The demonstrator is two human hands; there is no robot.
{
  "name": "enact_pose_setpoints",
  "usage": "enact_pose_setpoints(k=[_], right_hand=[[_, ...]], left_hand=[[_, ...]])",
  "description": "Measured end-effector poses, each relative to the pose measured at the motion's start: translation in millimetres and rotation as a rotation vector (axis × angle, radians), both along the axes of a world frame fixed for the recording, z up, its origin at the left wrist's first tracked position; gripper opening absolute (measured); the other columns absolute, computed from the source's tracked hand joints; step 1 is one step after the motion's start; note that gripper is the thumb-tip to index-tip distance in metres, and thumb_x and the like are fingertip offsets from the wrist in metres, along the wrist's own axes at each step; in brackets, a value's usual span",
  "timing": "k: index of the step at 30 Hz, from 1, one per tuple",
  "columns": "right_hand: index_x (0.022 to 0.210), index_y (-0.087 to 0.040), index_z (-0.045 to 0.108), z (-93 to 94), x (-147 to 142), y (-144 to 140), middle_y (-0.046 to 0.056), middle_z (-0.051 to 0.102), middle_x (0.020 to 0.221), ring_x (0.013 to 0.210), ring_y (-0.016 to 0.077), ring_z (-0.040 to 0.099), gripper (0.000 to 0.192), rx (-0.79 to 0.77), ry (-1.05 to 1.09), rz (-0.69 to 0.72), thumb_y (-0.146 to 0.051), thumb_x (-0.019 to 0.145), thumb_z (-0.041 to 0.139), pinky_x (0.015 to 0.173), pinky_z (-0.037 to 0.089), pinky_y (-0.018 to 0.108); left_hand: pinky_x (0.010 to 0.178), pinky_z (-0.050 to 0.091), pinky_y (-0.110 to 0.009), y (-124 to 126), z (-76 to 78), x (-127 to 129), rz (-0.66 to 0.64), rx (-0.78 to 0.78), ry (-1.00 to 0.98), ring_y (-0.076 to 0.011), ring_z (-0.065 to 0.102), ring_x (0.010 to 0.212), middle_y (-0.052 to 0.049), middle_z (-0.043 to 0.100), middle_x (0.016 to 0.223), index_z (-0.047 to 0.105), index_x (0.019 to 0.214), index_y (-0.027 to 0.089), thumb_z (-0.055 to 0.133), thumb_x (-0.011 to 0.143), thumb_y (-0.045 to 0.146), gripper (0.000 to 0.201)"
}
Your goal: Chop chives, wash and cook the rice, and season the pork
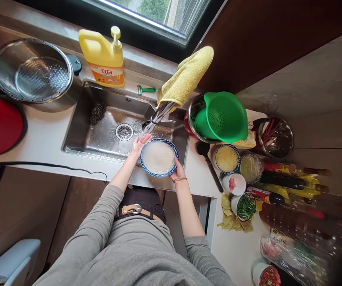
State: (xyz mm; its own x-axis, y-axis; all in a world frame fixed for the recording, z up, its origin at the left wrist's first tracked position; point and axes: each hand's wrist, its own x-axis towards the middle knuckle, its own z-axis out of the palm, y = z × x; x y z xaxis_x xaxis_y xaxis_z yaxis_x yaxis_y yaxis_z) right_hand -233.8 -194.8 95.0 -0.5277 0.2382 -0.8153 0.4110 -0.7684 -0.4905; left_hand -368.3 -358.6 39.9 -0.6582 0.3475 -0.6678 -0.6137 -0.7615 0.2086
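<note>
My right hand (178, 170) grips the right rim of a blue-and-white bowl (159, 174), thumb on top. Cloudy white water with what look like rice grains (159, 157) fills the bowl, held level over the sink's front edge. My left hand (140, 144) is open, palm up with fingers stretched, at the bowl's left side. Just above those fingers is the mouth of the faucet (160, 113), where water seems to run. A yellow cloth (189, 76) drapes over the faucet's upper part. Below lies the steel sink (99, 137) with its drain (124, 132).
A steel wool scrubber (98, 114) lies in the sink. Behind stand a yellow detergent jug (105, 59) and a green peeler (147, 90). A perforated steel pot (34, 73) is left; a green colander (227, 119), black spoon (211, 167) and several food bowls are right.
</note>
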Motion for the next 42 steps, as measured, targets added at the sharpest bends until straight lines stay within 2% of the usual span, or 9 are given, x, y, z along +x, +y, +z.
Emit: enact_pose_setpoints(k=[4,9,15,22,26,32,37,42], right_hand=[[0.112,-0.021,0.068,12.5,-3.4,1.6,0.003,0.079,0.096,0.112,0.0188,0.069,0.026,0.016,-0.007,-0.012,-0.034,0.090,0.062,0.100,0.055,0.036],[0.104,-0.021,0.068,21.8,-9.2,5.7,0.002,0.078,0.088,0.112,0.0180,0.067,0.017,0.005,-0.025,-0.032,-0.028,0.092,0.059,0.101,0.052,0.037],[0.099,-0.020,0.068,13.7,-11.8,14.3,0.003,0.078,0.088,0.113,0.0192,0.067,0.017,0.010,-0.052,-0.009,-0.031,0.090,0.060,0.102,0.052,0.038],[0.098,-0.021,0.067,10.4,-17.7,19.0,0.005,0.077,0.087,0.109,0.0213,0.068,0.020,0.033,-0.061,0.029,-0.037,0.089,0.061,0.098,0.053,0.044],[0.101,-0.020,0.066,13.0,-21.4,21.3,0.003,0.077,0.086,0.107,0.0201,0.069,0.021,0.015,-0.062,0.007,-0.035,0.093,0.055,0.097,0.053,0.044],[0.097,-0.021,0.068,11.5,-22.5,26.6,0.004,0.077,0.084,0.104,0.0225,0.070,0.019,0.021,-0.066,0.017,-0.036,0.091,0.058,0.096,0.055,0.046],[0.096,-0.022,0.067,10.6,-23.7,30.2,0.005,0.077,0.086,0.105,0.0247,0.070,0.022,0.040,-0.081,0.070,-0.041,0.089,0.061,0.096,0.054,0.050],[0.098,-0.021,0.067,13.0,-28.0,29.2,0.005,0.076,0.083,0.105,0.0230,0.069,0.024,0.015,-0.115,0.034,-0.041,0.092,0.057,0.099,0.052,0.047]], left_hand=[[0.113,0.039,-0.042,4.3,-1.6,0.5,0.016,0.019,-0.013,-0.0274,0.057,0.129,-0.017,0.070,0.123,0.054,0.138,0.006,0.026,0.102,0.038,0.056],[0.112,0.040,-0.039,9.1,-2.8,1.8,0.019,0.025,-0.030,-0.0273,0.057,0.130,-0.020,0.069,0.124,0.051,0.139,0.000,0.024,0.102,0.037,0.058],[0.113,0.039,-0.043,11.9,-8.0,3.4,0.009,-0.001,-0.028,-0.0279,0.057,0.129,-0.017,0.070,0.122,0.055,0.136,0.006,0.025,0.102,0.037,0.055],[0.111,0.040,-0.040,13.6,-19.4,5.0,-0.041,-0.041,0.015,-0.0264,0.057,0.128,-0.018,0.069,0.123,0.055,0.134,0.006,0.030,0.102,0.037,0.051],[0.109,0.041,-0.041,13.9,-24.1,7.1,-0.123,-0.054,0.016,-0.0263,0.062,0.119,-0.015,0.072,0.116,0.059,0.131,0.010,0.032,0.101,0.037,0.048],[0.103,0.045,-0.036,11.6,-24.0,12.6,-0.242,-0.076,0.023,-0.0239,0.069,0.102,-0.010,0.076,0.099,0.062,0.128,0.010,0.033,0.102,0.037,0.048],[0.090,0.051,-0.029,10.2,-25.5,16.5,-0.259,-0.110,0.020,-0.0182,0.071,0.090,-0.006,0.078,0.093,0.063,0.128,0.014,0.036,0.101,0.034,0.043],[0.074,0.049,-0.021,8.2,-26.8,22.2,-0.273,-0.181,0.015,-0.0115,0.068,0.074,-0.002,0.077,0.086,0.070,0.113,0.017,0.037,0.101,0.031,0.037]])
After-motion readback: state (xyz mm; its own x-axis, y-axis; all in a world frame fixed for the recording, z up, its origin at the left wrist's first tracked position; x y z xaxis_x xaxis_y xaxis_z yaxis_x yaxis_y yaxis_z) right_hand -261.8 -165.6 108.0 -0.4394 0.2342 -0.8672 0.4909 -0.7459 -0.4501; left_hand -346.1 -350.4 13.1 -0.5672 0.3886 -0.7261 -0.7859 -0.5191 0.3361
